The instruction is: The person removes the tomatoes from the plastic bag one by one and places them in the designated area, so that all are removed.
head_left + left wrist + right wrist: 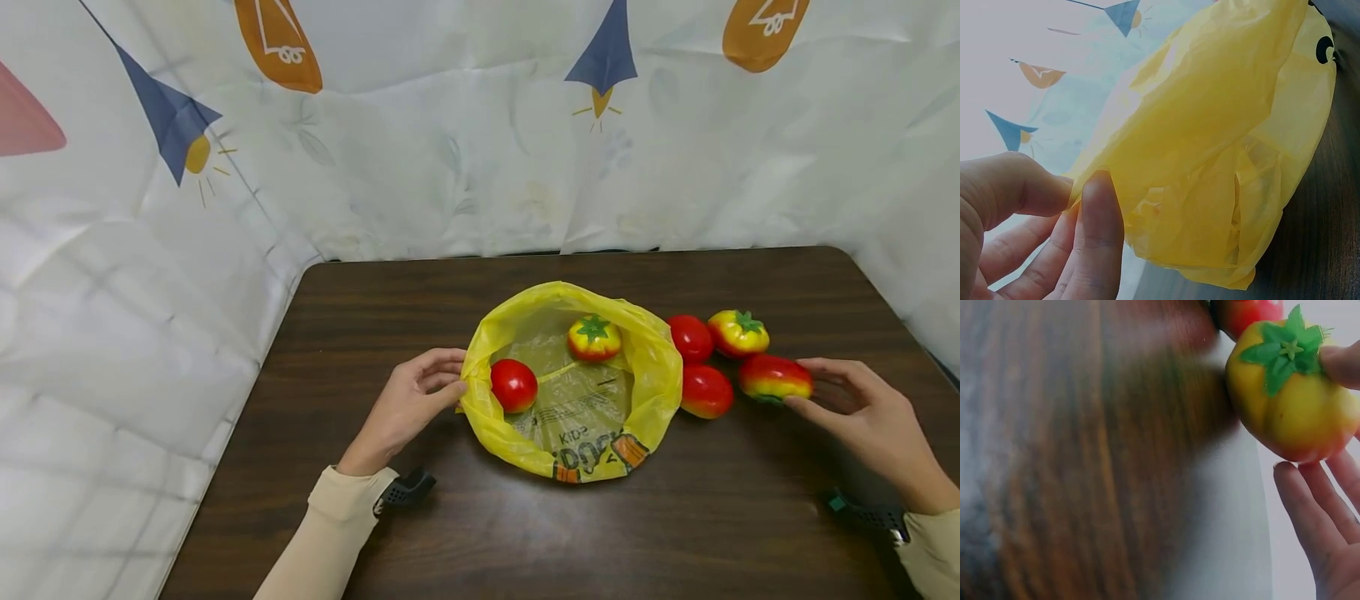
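Note:
At its left rim, a yellow plastic bag (660, 367) is pinched between the thumb and fingers of my left hand (408, 400). Its mouth is spread wide, and inside lie a red toy tomato (514, 386) and a yellow-red toy tomato (593, 337) with green leaves. The left wrist view shows the bag's side wall (1204, 150) hanging from the pinch. To the right of the bag, my right hand (873, 417) holds another red-yellow toy tomato (776, 377) between thumb and fingertips. Its green leaf crown (1286, 350) faces the right wrist camera, with my thumb beside it.
Between bag and right hand sit two red toy tomatoes, one farther back (690, 338) and one nearer (707, 392). Behind the held one is a yellow-red tomato (738, 334). The dark wooden table (360, 308) ends at a patterned white curtain (465, 167).

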`<state>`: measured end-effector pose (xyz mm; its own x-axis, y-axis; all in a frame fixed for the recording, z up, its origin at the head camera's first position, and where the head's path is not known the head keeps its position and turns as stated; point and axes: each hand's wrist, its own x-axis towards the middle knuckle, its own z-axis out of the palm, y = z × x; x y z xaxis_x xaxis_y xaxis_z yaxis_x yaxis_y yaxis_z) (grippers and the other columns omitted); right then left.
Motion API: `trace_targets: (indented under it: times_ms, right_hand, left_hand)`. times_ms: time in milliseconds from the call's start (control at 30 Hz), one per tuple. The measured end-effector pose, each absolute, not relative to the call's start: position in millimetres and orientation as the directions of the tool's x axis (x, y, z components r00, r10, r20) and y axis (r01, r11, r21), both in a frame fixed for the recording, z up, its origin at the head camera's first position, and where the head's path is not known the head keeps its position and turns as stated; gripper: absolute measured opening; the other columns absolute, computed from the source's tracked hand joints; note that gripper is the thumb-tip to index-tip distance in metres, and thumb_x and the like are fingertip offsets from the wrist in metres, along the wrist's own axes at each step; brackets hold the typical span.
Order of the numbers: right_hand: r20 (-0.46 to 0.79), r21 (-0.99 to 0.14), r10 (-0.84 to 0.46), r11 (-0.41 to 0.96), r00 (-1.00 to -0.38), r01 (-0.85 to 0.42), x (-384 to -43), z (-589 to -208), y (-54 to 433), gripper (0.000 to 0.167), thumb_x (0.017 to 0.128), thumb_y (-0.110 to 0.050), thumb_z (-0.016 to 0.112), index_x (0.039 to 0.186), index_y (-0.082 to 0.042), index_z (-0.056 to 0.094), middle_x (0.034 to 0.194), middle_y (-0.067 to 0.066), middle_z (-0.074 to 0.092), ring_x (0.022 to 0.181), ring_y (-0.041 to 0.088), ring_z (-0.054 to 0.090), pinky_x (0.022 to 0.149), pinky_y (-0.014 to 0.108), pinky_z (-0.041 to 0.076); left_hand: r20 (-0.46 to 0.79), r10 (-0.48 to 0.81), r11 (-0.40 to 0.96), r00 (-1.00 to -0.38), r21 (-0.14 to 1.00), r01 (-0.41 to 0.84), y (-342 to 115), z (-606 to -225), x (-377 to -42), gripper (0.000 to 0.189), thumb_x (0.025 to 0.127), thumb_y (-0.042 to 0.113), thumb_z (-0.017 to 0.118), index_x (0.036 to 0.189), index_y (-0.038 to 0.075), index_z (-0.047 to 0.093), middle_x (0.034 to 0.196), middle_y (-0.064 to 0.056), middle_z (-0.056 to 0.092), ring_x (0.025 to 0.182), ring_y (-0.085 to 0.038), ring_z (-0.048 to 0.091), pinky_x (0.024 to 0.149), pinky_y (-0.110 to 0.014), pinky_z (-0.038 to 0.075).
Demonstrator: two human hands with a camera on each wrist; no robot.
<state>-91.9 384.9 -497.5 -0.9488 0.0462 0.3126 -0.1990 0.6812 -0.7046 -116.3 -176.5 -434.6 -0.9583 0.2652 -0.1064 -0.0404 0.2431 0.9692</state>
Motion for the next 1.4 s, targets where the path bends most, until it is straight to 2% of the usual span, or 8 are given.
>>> trace_targets:
  times_ms: [100, 233, 333, 500, 767, 1133, 1400]
  right_hand:
    - [0.314, -0.706, 0.021, 0.673, -0.949, -0.219, -92, -497, 385, 0.058, 0.083, 0.007, 0.08, 0.133, -0.018, 0.063, 0.125, -0.031, 0.05, 0.108, -0.027, 0.049, 0.082, -0.006, 0.044]
    - [0.315, -0.703, -0.006, 0.67, -0.949, -0.237, -93, -495, 384, 0.059, 0.081, 0.011, 0.08, 0.134, -0.007, 0.062, 0.126, -0.033, 0.051, 0.107, -0.027, 0.051, 0.083, -0.006, 0.044]
    - [0.318, -0.693, -0.01, 0.68, -0.948, -0.239, -92, -494, 385, 0.058, 0.082, 0.011, 0.079, 0.136, -0.001, 0.059, 0.126, -0.036, 0.049, 0.109, -0.028, 0.049, 0.084, -0.007, 0.042]
    - [0.314, -0.703, -0.011, 0.669, -0.949, -0.24, -89, -491, 388, 0.059, 0.084, 0.013, 0.075, 0.139, 0.002, 0.056, 0.127, -0.034, 0.05, 0.109, -0.026, 0.051, 0.082, -0.006, 0.044]
    - [0.29, -0.71, -0.007, 0.67, -0.957, -0.22, -85, -485, 390, 0.06, 0.085, 0.012, 0.075, 0.14, -0.001, 0.056, 0.126, -0.034, 0.051, 0.107, -0.025, 0.052, 0.081, -0.005, 0.045]
    - [0.291, -0.727, -0.035, 0.641, -0.956, -0.245, -87, -479, 388, 0.064, 0.08, 0.016, 0.078, 0.138, 0.001, 0.057, 0.123, -0.025, 0.058, 0.102, -0.021, 0.058, 0.082, -0.003, 0.046]
    - [0.301, -0.696, -0.019, 0.679, -0.954, -0.233, -87, -474, 383, 0.058, 0.082, 0.011, 0.079, 0.136, 0.001, 0.059, 0.119, -0.029, 0.057, 0.104, -0.022, 0.055, 0.085, -0.006, 0.042]
  left_hand:
    - [-0.106, 0.265, 0.242, -0.959, 0.969, -0.04, -177, -435, -116, 0.043, 0.095, 0.015, 0.075, 0.136, 0.014, 0.062, 0.13, -0.014, 0.067, 0.108, -0.023, 0.07, 0.084, -0.028, 0.063]
    - [-0.101, 0.261, 0.251, -0.96, 0.967, -0.034, -177, -435, -116, 0.043, 0.095, 0.015, 0.075, 0.136, 0.015, 0.062, 0.129, -0.013, 0.067, 0.107, -0.023, 0.07, 0.084, -0.029, 0.064]
    - [-0.099, 0.26, 0.26, -0.961, 0.965, -0.029, -177, -434, -116, 0.043, 0.095, 0.016, 0.075, 0.136, 0.016, 0.062, 0.128, -0.012, 0.067, 0.107, -0.023, 0.07, 0.084, -0.031, 0.064]
    - [-0.097, 0.264, 0.271, -0.96, 0.962, -0.023, -177, -434, -115, 0.044, 0.095, 0.017, 0.075, 0.137, 0.017, 0.062, 0.128, -0.011, 0.067, 0.107, -0.023, 0.071, 0.085, -0.033, 0.064]
    - [-0.093, 0.273, 0.27, -0.957, 0.963, -0.017, -176, -431, -114, 0.043, 0.095, 0.017, 0.074, 0.136, 0.017, 0.062, 0.127, -0.011, 0.068, 0.107, -0.023, 0.071, 0.084, -0.031, 0.064]
    - [-0.097, 0.27, 0.276, -0.958, 0.961, -0.02, -176, -428, -113, 0.043, 0.095, 0.015, 0.074, 0.137, 0.017, 0.062, 0.128, -0.011, 0.067, 0.107, -0.023, 0.071, 0.084, -0.03, 0.064]
    - [-0.093, 0.271, 0.268, -0.958, 0.963, -0.017, -177, -429, -114, 0.044, 0.095, 0.013, 0.074, 0.137, 0.015, 0.062, 0.128, -0.013, 0.067, 0.107, -0.022, 0.071, 0.084, -0.03, 0.064]
